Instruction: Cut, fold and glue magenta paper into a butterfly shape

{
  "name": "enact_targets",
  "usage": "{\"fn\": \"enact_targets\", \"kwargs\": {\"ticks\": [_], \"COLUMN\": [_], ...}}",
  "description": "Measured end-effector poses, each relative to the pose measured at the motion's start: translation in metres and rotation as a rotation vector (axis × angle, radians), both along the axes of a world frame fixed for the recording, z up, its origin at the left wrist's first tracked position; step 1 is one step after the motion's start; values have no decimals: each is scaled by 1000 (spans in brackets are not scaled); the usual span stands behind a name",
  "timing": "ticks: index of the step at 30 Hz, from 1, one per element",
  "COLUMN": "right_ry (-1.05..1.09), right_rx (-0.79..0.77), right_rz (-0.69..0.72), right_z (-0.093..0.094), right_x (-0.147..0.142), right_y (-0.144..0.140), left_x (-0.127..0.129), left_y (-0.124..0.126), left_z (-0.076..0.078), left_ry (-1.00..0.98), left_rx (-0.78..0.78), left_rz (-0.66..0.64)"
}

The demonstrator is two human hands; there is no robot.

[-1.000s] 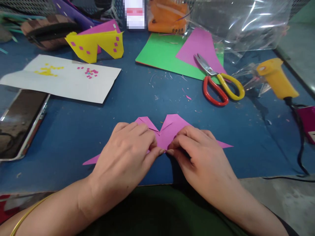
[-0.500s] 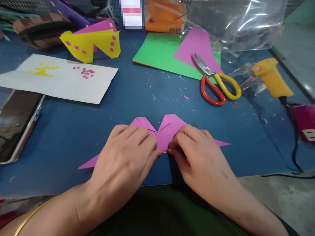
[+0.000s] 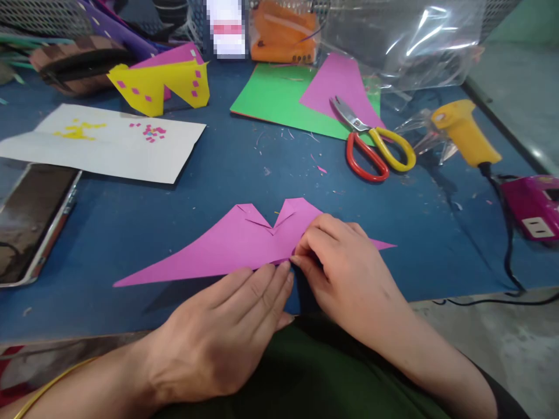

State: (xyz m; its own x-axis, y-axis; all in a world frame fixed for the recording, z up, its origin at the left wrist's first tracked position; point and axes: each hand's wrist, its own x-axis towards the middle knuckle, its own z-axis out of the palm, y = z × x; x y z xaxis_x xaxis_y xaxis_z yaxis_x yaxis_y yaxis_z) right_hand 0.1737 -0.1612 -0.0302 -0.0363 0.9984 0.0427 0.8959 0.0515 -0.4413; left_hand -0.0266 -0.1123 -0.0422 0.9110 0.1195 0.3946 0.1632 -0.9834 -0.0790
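Note:
A folded pink paper shape [image 3: 218, 247] lies on the blue table in front of me, with long points to either side and a V notch at its top edge. My right hand [image 3: 338, 256] pinches its lower edge just right of the middle, thumb against curled fingers, and covers part of the right wing. Along the same lower edge, my left hand [image 3: 244, 314] lies with its fingers stretched out and side by side, fingertips touching the paper close to the right thumb. The left thumb shows partly below the fingers.
Scissors [image 3: 362, 139] with red and yellow handles rest partly on green paper [image 3: 271, 93] and pink paper [image 3: 329, 84]. A yellow glue gun [image 3: 467, 131] lies right, its cord running down. At left are a white sheet [image 3: 126, 154] with tiny cutouts, a phone [image 3: 35, 215] and a yellow paper shape [image 3: 152, 87].
My left hand has let go of the paper's left part and moved down to its lower edge, fingers straightened, uncovering the left wing. My right hand keeps its pinch. The view has shifted slightly.

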Motion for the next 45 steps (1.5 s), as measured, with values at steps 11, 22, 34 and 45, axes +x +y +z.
{"fn": "enact_targets", "kwargs": {"ticks": [11,22,34,45], "right_ry": [25,-45,-31,27], "right_rx": [41,19,27,-2], "right_rz": [5,-22,-47,-81], "right_z": [-1,-1,-6,0], "right_x": [4,9,7,16], "right_y": [-5,-9,-9,-10], "left_x": [5,3,5,12], "left_y": [0,-2,1,1], "left_z": [-1,-7,-13,-10], "left_ry": [-11,-34,13,-52], "left_rx": [59,25,65,27], "left_rz": [4,-8,-4,28]}}
